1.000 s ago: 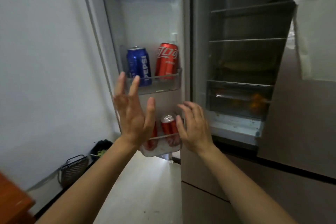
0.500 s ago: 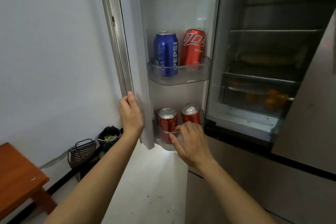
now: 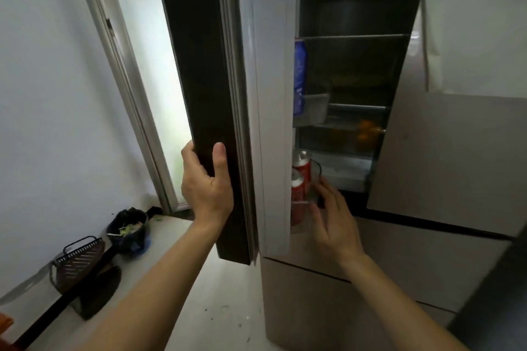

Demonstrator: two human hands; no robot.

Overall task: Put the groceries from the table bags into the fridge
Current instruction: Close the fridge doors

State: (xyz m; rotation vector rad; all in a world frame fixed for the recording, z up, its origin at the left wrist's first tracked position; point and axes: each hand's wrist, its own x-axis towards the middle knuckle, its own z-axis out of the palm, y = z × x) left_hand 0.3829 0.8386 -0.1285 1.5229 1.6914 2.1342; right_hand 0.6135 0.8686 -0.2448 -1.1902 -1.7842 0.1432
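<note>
Left hand point(image 3: 206, 191) clamps the dark fridge door point(image 3: 205, 80) edge; right hand point(image 3: 333, 216), fingers spread, rests beside two red cans point(image 3: 299, 188).

Left hand point(image 3: 206, 185) at centre frame curls in a grip, thumb upright; right hand point(image 3: 335, 219) at lower right reaches forward, fingers spread.

No legible text; blue can's point(image 3: 300, 77) lettering too blurred.
</note>
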